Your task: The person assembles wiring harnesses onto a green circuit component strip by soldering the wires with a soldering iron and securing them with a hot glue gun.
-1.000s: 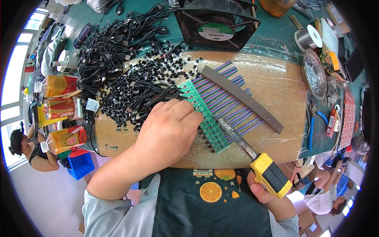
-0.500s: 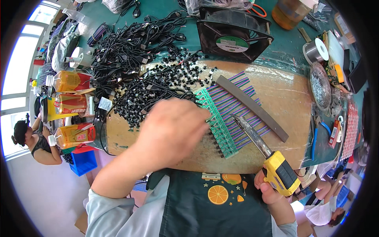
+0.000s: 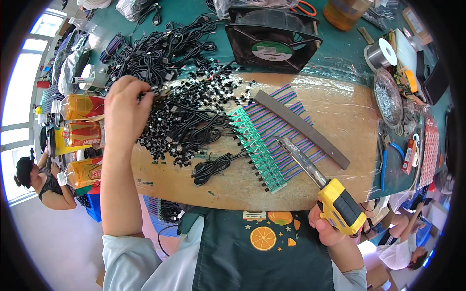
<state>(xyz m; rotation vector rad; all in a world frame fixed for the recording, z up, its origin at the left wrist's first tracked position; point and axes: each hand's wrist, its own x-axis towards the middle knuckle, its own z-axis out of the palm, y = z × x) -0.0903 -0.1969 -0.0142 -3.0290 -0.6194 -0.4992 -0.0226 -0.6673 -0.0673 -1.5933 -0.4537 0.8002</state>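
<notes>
My left hand is over the left edge of the heap of black cables, fingers curled inward; whatever may be in the fingertips is hidden. In my right hand is a yellow-and-black soldering gun, its long metal tip pointing up and left over the ribbon wires. Under that tip lies a row of green circuit boards, with purple, blue and dark wires running off to the right. A grey bar rests across these wires. One coiled black cable lies left of the boards, its end reaching them.
Small black-and-white connectors are piled left of the boards. A black fan stands at the back. Drink bottles line the left side. To the right are a solder spool, a round metal dish and blue-handled pliers.
My left hand has moved from the boards left and away to the cable heap, uncovering the coiled cable. The right hand still holds the soldering gun in nearly the same place.
</notes>
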